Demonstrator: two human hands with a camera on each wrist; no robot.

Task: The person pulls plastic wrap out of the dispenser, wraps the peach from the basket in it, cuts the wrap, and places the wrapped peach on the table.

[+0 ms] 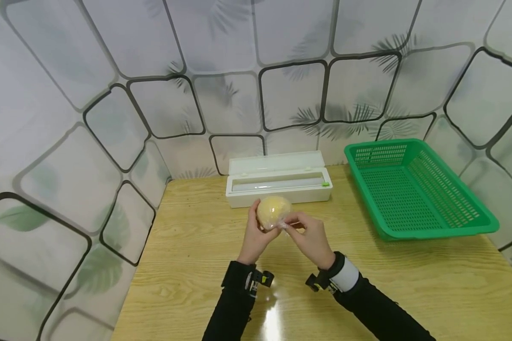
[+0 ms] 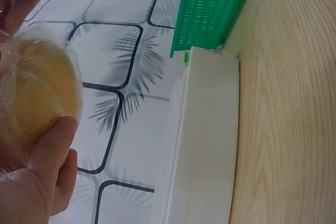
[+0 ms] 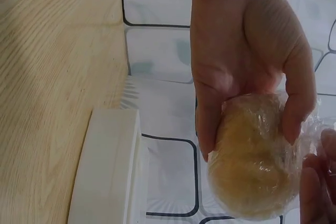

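Observation:
A round, yellow, fruit-like ball (image 1: 274,209) is wrapped in clear cling film. It is held above the table in front of the white box, and its exact kind cannot be told. My left hand (image 1: 254,240) grips it from the left, thumb on the near side and fingers around it. With thumb and fingertips, my right hand (image 1: 312,240) pinches the gathered film (image 1: 283,225) at the ball's lower right. In the right wrist view, the left hand (image 3: 247,61) spans the wrapped ball (image 3: 252,161), whose film looks creased and shiny.
Behind the hands stands a white cling film dispenser (image 1: 279,194), lid (image 1: 277,163) raised, a roll visible inside and a small green piece at its right end. A green slatted plastic basket (image 1: 426,235) sits at the right on the wooden table (image 1: 187,265). Patterned walls border the table.

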